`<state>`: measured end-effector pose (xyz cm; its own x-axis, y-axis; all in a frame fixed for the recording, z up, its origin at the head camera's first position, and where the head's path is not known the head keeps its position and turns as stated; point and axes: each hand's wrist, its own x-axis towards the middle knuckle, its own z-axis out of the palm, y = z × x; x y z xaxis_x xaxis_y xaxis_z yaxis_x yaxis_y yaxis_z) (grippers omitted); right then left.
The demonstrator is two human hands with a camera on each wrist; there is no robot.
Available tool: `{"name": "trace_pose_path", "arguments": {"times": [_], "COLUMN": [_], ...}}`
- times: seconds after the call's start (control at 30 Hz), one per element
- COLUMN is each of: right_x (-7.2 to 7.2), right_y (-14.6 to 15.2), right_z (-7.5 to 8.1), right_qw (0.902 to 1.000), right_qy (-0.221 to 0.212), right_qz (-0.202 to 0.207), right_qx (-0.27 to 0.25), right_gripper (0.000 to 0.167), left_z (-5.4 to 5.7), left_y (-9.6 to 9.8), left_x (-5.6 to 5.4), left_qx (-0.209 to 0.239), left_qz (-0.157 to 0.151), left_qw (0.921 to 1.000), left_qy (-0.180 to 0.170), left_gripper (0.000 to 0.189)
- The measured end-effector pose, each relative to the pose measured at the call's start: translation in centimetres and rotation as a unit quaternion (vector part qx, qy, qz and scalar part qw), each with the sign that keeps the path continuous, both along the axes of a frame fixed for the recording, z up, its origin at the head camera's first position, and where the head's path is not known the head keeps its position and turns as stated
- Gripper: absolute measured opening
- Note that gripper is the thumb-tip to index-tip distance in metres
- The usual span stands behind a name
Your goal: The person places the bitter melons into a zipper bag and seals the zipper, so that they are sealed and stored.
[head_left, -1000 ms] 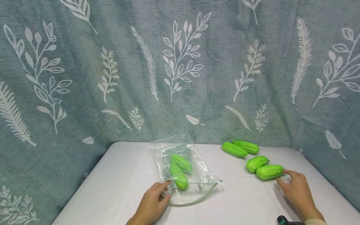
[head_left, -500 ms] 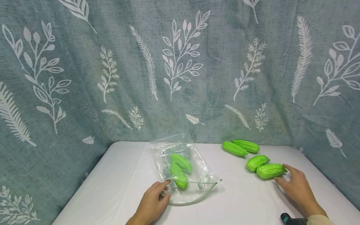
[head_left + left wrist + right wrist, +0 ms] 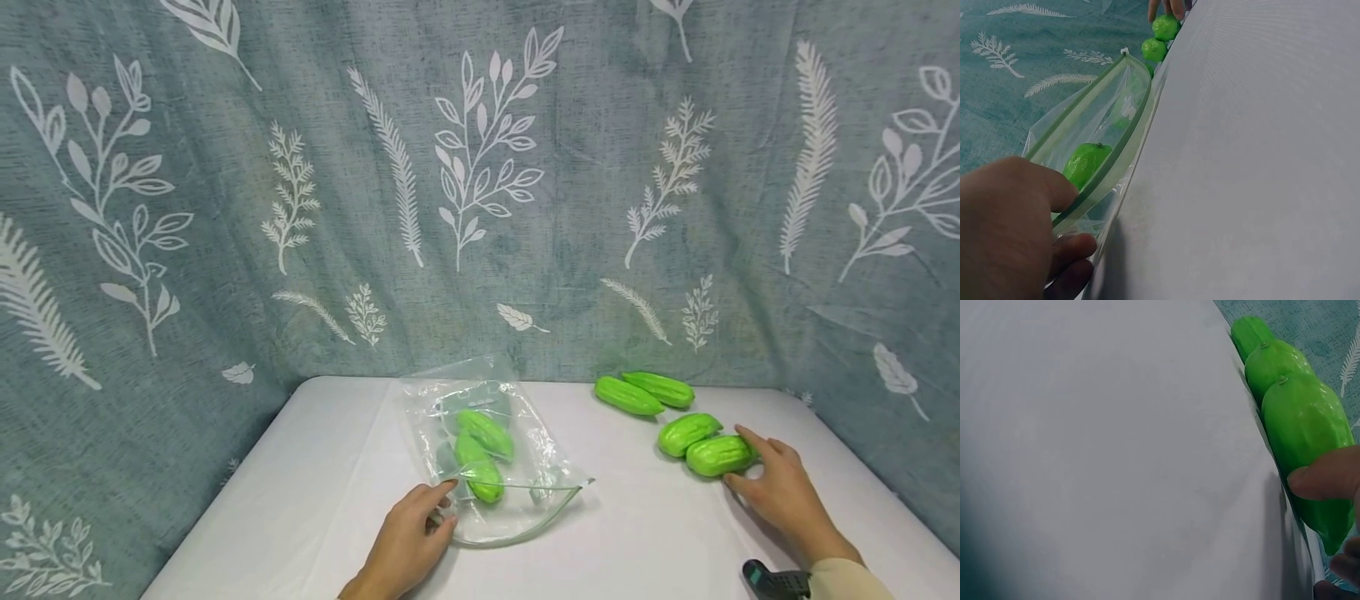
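A clear zip bag (image 3: 528,433) with a green seal lies on the table, its mouth facing me and held apart. Two green ridged gourds (image 3: 480,468) are inside it. My left hand (image 3: 408,533) pinches the left end of the bag's mouth, thumb and fingers on the rim in the left wrist view. At the right, my right hand (image 3: 783,492) grips the nearest loose gourd (image 3: 716,457), thumb on its front side and fingers round the back. In the right wrist view the thumb presses on this gourd (image 3: 1304,425), whose pointed tip faces the wrist.
Another gourd (image 3: 686,433) touches the gripped one from behind. Two more gourds, one in front (image 3: 626,396), lie near the table's back edge. A patterned blue-green curtain (image 3: 480,208) surrounds the white table (image 3: 322,467) at the back and sides.
My right hand has shifted slightly along the nearest gourd, and its thumb and fingers now reach further round it. My left hand and the bag have stayed in place.
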<state>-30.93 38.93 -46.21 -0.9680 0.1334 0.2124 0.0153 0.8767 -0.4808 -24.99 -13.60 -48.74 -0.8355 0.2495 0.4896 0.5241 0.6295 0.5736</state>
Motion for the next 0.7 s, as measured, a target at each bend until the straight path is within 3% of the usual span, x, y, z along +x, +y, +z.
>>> {"name": "trace_pose_path", "arguments": {"times": [0.27,0.7], "right_x": [-0.1,-0.2], "right_y": [-0.4,0.2], "right_z": [0.0,-1.1], "right_qw": [0.9997,0.9994], "right_qy": [-0.021,0.034], "right_qz": [-0.009,-0.003], "right_qx": [0.002,0.002], "right_gripper": [0.084,0.079], "left_z": [0.0,0.0], "left_y": [0.0,0.0], "left_x": [0.0,0.0], "left_qx": [-0.008,-0.005], "left_qz": [0.004,-0.001], "left_qw": [1.0000,1.0000], "left_qy": [0.001,0.003], "left_gripper": [0.045,0.045]}}
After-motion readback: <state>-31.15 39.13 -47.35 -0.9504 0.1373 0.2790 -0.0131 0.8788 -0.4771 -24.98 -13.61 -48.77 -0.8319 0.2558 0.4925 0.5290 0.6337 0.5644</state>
